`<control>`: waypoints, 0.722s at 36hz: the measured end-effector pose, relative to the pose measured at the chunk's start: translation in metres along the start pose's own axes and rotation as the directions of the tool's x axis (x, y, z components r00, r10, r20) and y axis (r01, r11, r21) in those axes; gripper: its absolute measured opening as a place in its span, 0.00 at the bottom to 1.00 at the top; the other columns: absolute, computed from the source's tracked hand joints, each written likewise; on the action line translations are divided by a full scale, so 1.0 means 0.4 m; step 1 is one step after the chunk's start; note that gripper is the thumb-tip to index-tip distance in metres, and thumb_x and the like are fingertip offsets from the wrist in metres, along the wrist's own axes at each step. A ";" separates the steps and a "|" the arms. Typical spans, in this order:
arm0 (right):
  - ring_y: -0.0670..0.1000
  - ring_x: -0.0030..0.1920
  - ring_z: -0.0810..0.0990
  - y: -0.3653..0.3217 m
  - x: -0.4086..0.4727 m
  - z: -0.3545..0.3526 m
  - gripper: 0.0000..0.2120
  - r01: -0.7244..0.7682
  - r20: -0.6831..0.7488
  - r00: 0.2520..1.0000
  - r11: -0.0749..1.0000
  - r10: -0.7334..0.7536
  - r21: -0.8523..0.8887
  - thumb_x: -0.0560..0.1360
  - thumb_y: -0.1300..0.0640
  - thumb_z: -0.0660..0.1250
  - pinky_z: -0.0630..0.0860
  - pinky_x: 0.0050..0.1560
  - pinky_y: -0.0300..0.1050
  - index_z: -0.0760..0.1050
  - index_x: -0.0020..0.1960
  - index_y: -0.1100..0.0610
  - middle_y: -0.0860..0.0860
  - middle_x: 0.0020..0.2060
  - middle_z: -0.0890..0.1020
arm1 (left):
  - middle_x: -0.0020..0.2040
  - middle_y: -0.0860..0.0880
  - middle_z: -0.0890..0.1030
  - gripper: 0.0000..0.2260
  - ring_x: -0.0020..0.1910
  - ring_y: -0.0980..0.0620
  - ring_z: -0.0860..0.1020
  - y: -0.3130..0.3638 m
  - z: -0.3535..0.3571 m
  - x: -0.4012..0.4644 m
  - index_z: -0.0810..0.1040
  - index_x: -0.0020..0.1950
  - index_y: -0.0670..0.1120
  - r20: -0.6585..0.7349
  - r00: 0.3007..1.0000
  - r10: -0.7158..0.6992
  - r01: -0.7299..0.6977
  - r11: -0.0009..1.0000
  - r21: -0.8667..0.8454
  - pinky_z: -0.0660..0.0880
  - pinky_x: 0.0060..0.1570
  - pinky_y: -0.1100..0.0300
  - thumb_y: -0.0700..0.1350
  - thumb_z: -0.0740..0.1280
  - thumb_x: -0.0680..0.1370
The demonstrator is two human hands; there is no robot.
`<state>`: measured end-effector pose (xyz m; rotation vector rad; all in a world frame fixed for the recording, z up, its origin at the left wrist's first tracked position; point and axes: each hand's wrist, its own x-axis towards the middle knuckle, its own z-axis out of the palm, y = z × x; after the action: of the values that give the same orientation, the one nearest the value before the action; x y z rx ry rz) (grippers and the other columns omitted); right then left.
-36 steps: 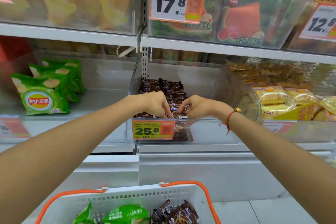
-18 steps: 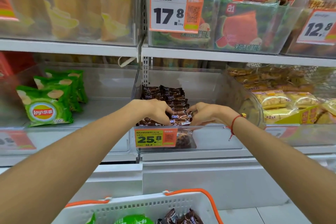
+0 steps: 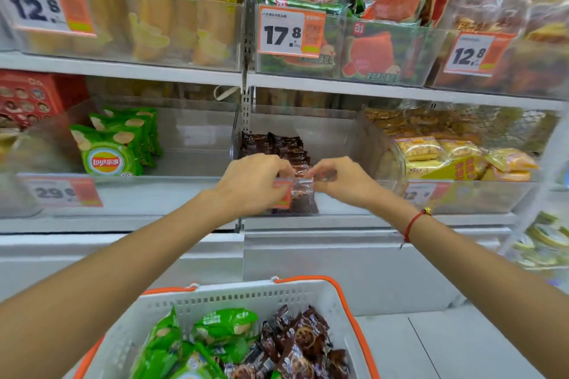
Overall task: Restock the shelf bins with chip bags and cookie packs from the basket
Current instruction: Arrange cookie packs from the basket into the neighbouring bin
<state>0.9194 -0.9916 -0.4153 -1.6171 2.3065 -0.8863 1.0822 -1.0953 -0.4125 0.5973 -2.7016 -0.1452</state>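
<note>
Both hands reach into the clear middle bin (image 3: pixel 345 138), where brown cookie packs (image 3: pixel 277 146) stand in a row. My left hand (image 3: pixel 255 181) has curled fingers at the front of that row, over the bin's price tag. My right hand (image 3: pixel 338 178) pinches a brown cookie pack (image 3: pixel 326 175) at the front of the row. Below, the white basket (image 3: pixel 277 292) with orange handles holds green chip bags (image 3: pixel 197 344) on its left and brown cookie packs (image 3: pixel 301 344) on its right. Green chip bags (image 3: pixel 110 148) stand in the left bin.
Yellow bread packs (image 3: pixel 443 157) fill the bin on the right. The upper shelf (image 3: pixel 338 86) carries bins of yellow and watermelon-print packs with price tags. A red box (image 3: pixel 27 95) stands far left. White cabinet fronts and a tiled floor lie below.
The view has tilted down, showing more of the basket. Both hands stay at the front of the cookie row, a little closer to the bin's front wall.
</note>
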 end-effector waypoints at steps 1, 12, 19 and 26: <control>0.40 0.40 0.77 -0.007 -0.027 0.016 0.06 0.005 0.018 1.000 1.000 -0.005 0.001 0.72 0.61 0.72 0.74 0.45 0.36 0.82 0.49 0.55 0.46 0.41 0.81 | 0.58 0.56 0.80 0.11 0.58 0.51 0.76 0.007 0.001 -0.028 0.78 0.58 0.57 0.002 1.000 -0.003 0.003 1.000 0.010 0.73 0.49 0.56 0.50 0.63 0.77; 0.43 0.39 0.79 0.026 -0.197 0.239 0.11 -0.125 0.622 0.767 0.988 0.154 -0.092 0.78 0.60 0.65 0.75 0.37 0.33 0.78 0.59 0.57 0.49 0.42 0.81 | 0.58 0.55 0.80 0.12 0.59 0.52 0.76 -0.021 0.184 -0.248 0.78 0.60 0.53 0.390 0.913 -0.115 0.100 0.993 0.058 0.71 0.52 0.60 0.50 0.64 0.77; 0.51 0.43 0.78 0.093 -0.217 0.423 0.14 0.066 0.801 0.521 0.922 0.295 -0.382 0.77 0.61 0.63 0.76 0.45 0.42 0.77 0.62 0.60 0.53 0.46 0.80 | 0.63 0.49 0.78 0.15 0.61 0.47 0.76 -0.042 0.393 -0.335 0.77 0.63 0.52 0.697 0.707 -0.118 0.044 0.991 0.123 0.72 0.57 0.57 0.47 0.64 0.77; 0.57 0.48 0.80 0.196 -0.232 0.512 0.11 0.098 0.793 0.481 0.876 0.374 -0.473 0.76 0.59 0.61 0.78 0.50 0.48 0.79 0.54 0.62 0.56 0.46 0.82 | 0.55 0.44 0.81 0.12 0.55 0.43 0.78 -0.004 0.557 -0.354 0.80 0.57 0.43 0.799 0.594 -0.090 0.175 0.984 -0.019 0.76 0.54 0.52 0.43 0.61 0.77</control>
<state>0.9900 -0.9642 -0.6412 -1.4362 1.8304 0.5588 1.1184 -1.0319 -0.6662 0.8641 -3.4735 -0.7541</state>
